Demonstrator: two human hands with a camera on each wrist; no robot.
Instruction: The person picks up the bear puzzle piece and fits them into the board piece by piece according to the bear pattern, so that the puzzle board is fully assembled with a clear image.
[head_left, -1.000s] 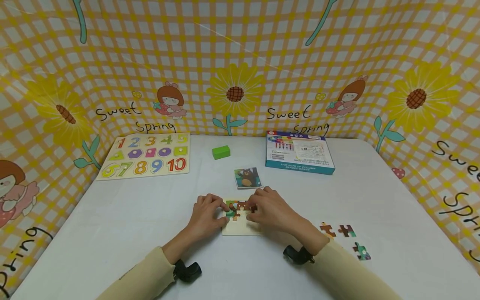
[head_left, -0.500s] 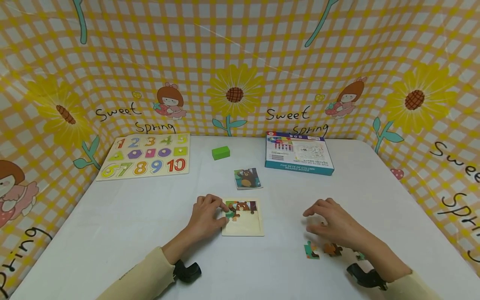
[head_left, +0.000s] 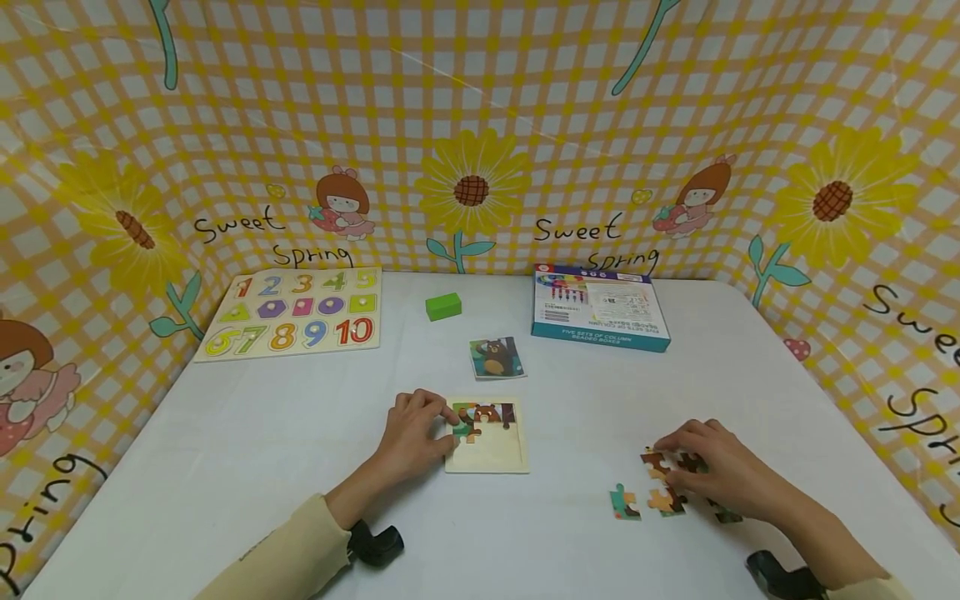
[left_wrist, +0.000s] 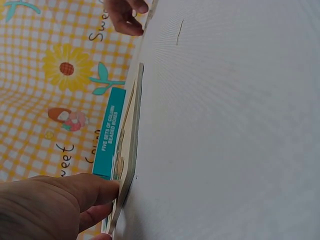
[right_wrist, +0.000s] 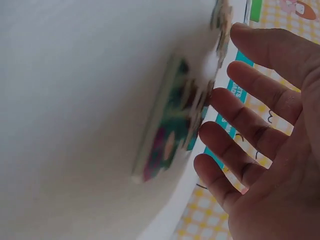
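A small wooden puzzle tray lies in the middle of the table, its top row and upper left filled with bear picture pieces. My left hand grips the tray's left side; the left wrist view has the thumb against the tray edge. Over to the right, my right hand hovers low above several loose jigsaw pieces, partly covering some. A green piece and a brown one lie left of it. In the right wrist view its fingers are spread, beside a blurred green and purple piece.
Behind the tray lies a bear picture card. Farther back are a green block, a number puzzle board on the left and a boxed bead set on the right. A checked cloth rises behind the table.
My right hand has left the tray and moved right to the loose pieces, uncovering a dark piece at the tray's upper right. My left hand stays at the tray's left side.
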